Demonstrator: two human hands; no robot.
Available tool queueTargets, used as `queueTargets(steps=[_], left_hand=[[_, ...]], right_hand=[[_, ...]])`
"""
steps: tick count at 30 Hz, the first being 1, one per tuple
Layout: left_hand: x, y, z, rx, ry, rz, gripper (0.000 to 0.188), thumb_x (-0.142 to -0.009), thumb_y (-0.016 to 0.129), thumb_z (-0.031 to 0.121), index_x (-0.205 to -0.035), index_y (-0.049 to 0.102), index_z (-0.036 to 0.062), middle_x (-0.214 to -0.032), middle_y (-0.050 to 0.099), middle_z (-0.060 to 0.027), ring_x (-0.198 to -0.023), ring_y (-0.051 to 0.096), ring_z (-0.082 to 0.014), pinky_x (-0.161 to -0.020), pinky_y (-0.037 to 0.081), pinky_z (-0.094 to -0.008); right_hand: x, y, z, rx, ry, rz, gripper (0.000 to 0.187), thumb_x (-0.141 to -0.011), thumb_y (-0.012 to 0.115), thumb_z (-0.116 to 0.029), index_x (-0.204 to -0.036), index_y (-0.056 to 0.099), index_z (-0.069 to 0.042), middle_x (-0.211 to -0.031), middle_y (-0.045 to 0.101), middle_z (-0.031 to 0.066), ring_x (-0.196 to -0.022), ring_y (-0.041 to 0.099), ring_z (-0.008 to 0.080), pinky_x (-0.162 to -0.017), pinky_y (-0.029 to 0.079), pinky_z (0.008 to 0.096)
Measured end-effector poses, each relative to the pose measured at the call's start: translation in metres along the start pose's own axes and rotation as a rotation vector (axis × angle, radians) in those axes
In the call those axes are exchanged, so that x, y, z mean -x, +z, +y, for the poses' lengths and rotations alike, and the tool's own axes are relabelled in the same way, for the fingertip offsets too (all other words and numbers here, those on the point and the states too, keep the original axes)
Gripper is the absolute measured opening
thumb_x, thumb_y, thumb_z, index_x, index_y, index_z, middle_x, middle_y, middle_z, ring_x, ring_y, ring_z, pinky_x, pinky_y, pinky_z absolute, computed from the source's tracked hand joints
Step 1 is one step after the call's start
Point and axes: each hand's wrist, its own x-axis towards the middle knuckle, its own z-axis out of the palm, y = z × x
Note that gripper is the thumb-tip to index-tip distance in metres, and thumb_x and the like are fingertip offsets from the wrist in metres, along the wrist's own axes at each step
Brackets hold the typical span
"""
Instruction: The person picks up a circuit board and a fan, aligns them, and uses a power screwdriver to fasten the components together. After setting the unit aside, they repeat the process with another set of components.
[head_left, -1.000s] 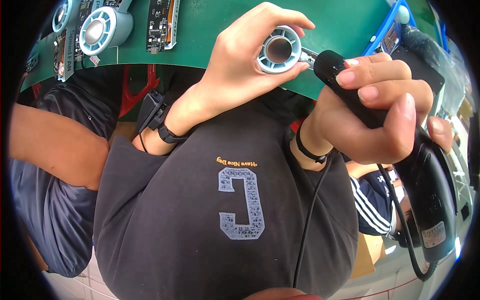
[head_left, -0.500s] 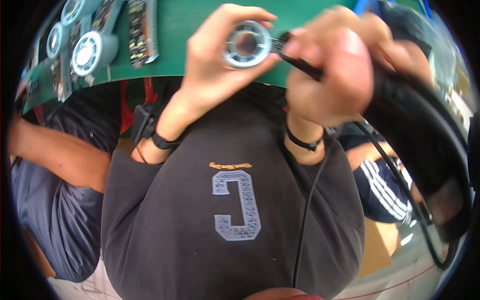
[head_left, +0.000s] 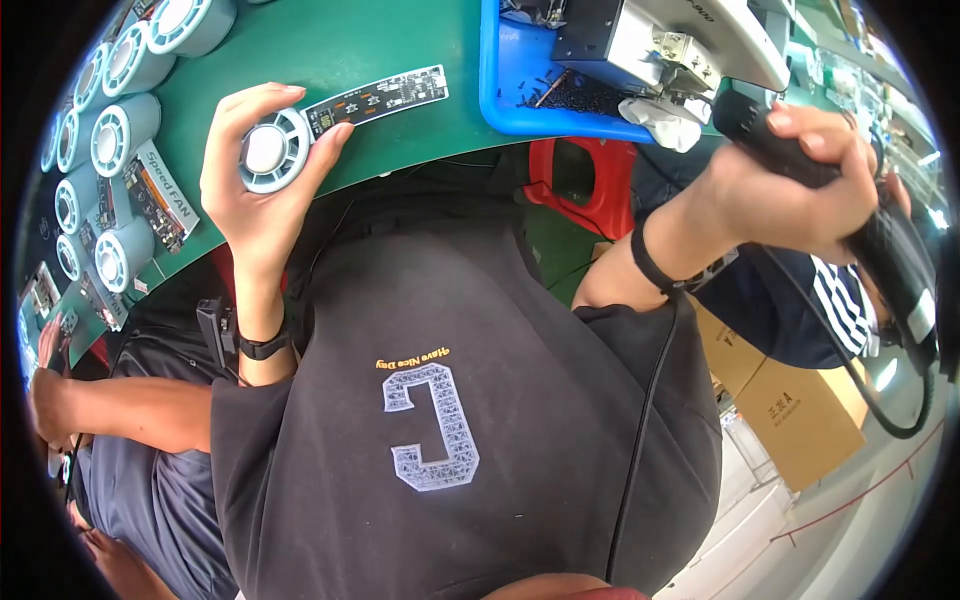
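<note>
My left hand [head_left: 240, 205] curls its thumb and fingers around a round pale-blue fan head [head_left: 266, 152] low over the green table [head_left: 400, 40]. A narrow black circuit board [head_left: 395, 95] extends from the fan head toward the right. Off to the right, my right hand [head_left: 800, 195] is wrapped around a black electric screwdriver [head_left: 900, 265] with a cord. The tool's dark front end points up and left, close to a white and metal screw feeder [head_left: 610, 45]. Its bit cannot be made out.
A blue tray [head_left: 497, 95] holds the feeder and many small dark screws [head_left: 580, 95]. Several similar fans [head_left: 125, 135] stand along the table's left side. Below the table are a red stool [head_left: 590, 205] and cardboard boxes [head_left: 800, 420]. A co-worker's arm [head_left: 140, 412] is at the left.
My hands have moved apart. The fan went left and turned, bringing its board into view. The screwdriver swung right, away from the fan, toward the screw feeder.
</note>
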Motion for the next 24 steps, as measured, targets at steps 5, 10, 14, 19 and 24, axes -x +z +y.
queueTargets(steps=[5, 10, 14, 19, 24], left_hand=[[0.0, 0.0, -0.002, -0.004, 0.028, 0.009, 0.048, -0.071, 0.091, -0.004, -0.112, 0.067, 0.0005, -0.107, 0.068, -0.0088, -0.094, 0.066, -0.017, -0.081, 0.054, -0.028], [0.0, -0.006, -0.003, 0.003, -0.001, 0.012, 0.048, -0.071, 0.092, -0.003, -0.112, 0.067, 0.0008, -0.107, 0.068, -0.009, -0.093, 0.066, -0.0174, -0.081, 0.054, -0.0288], [-0.005, -0.01, -0.001, 0.016, -0.012, -0.021, 0.047, -0.071, 0.09, -0.004, -0.112, 0.068, 0.0011, -0.108, 0.069, -0.01, -0.096, 0.067, -0.0197, -0.084, 0.054, -0.0308], [-0.02, 0.038, -0.048, 0.563, 0.586, 0.398, 0.046, -0.074, 0.089, 0.005, -0.115, 0.067, 0.0023, -0.097, 0.065, -0.0108, -0.084, 0.067, -0.0242, -0.071, 0.054, -0.032], [-0.014, 0.008, -0.039, 0.228, 0.507, 0.286, 0.046, -0.074, 0.09, 0.007, -0.113, 0.068, 0.003, -0.096, 0.065, -0.0116, -0.083, 0.067, -0.0258, -0.07, 0.054, -0.0331]], right_hand=[[0.003, 0.002, 0.016, -0.211, 0.085, 0.005, 0.019, -0.095, 0.048, -0.015, -0.085, 0.051, 0.0, -0.059, 0.051, 0.0107, -0.041, 0.053, 0.0207, -0.046, 0.053, 0.0272], [0.004, 0.01, 0.004, -0.114, 0.25, -0.129, 0.017, -0.096, 0.045, -0.013, -0.106, 0.05, 0.001, -0.06, 0.049, 0.0105, -0.039, 0.049, 0.0222, -0.045, 0.052, 0.0316], [0.026, 0.06, -0.042, -0.326, 0.298, -0.107, 0.016, -0.094, 0.044, -0.016, -0.102, 0.05, -0.004, -0.062, 0.046, 0.0069, -0.042, 0.046, 0.0205, -0.047, 0.047, 0.035], [0.057, 0.136, -0.078, -0.407, 0.245, -0.228, 0.018, -0.091, 0.043, -0.023, -0.086, 0.052, -0.007, -0.062, 0.043, 0.0042, -0.042, 0.044, 0.0184, -0.045, 0.041, 0.0334], [0.073, 0.167, -0.074, -0.451, 0.257, -0.256, 0.018, -0.092, 0.042, -0.021, -0.099, 0.048, -0.006, -0.062, 0.044, 0.0055, -0.039, 0.043, 0.0184, -0.041, 0.039, 0.0317]])
